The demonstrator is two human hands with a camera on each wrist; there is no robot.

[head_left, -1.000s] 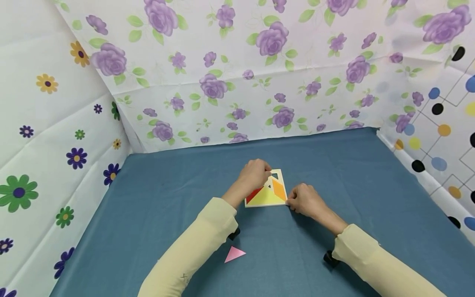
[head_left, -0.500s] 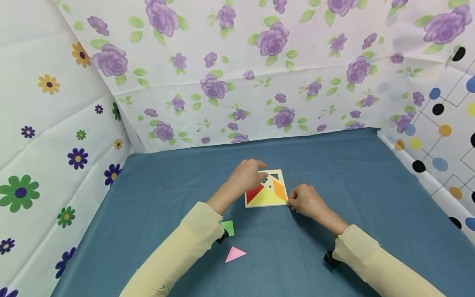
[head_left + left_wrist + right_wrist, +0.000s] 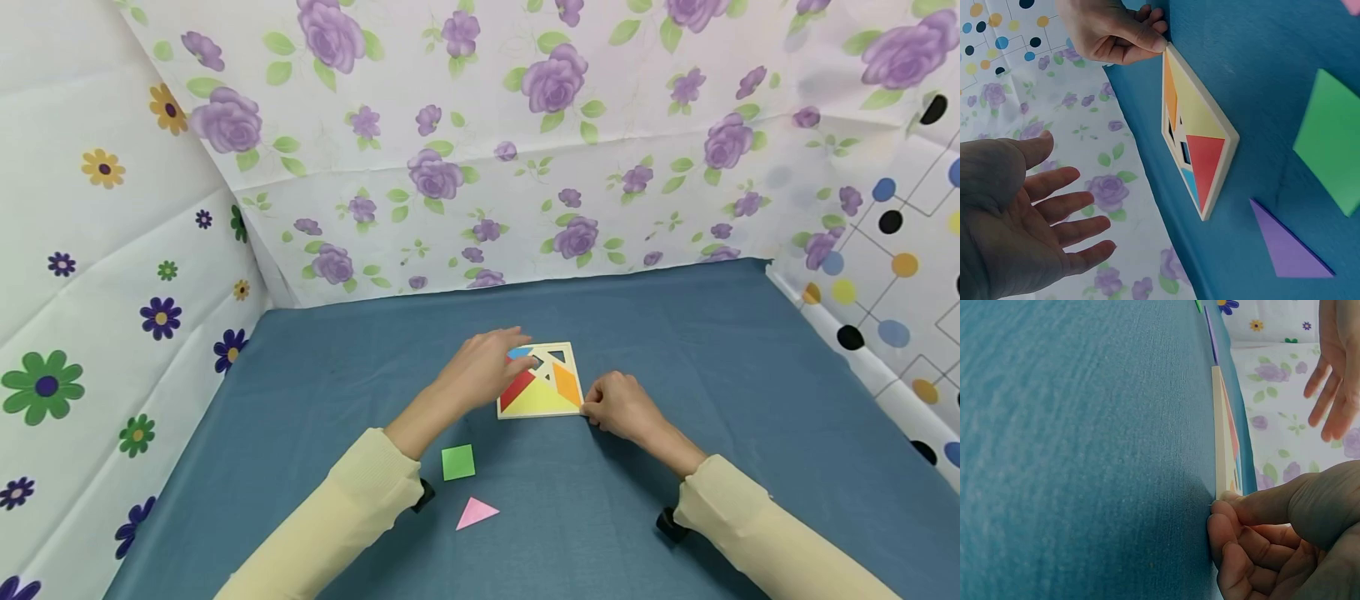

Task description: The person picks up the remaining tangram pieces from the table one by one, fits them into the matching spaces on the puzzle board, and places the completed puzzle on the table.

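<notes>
A wooden tangram board (image 3: 539, 414) lies flat on the blue cloth, with yellow (image 3: 1196, 103), red (image 3: 1204, 165), orange (image 3: 566, 383) and blue pieces in it and several dark cut-outs showing. My right hand (image 3: 622, 404) pinches the board's near right corner between thumb and fingers. Over the board's left side hovers my left hand (image 3: 480, 365), its fingers spread with nothing between them; it hides part of the board in the head view. In the left wrist view this hand (image 3: 1035, 212) appears palm up, apart from the board.
A green square (image 3: 458, 462) and a pink triangle (image 3: 476, 513) lie on the cloth in front of the board. In the left wrist view a purple triangle (image 3: 1288, 247) lies beside the board. Patterned curtains (image 3: 450, 125) stand at the back and sides.
My left hand has drawn back leftward from the board's upper part and its fingers have spread. The green square and the blue piece have come into sight. My right hand stays at the corner.
</notes>
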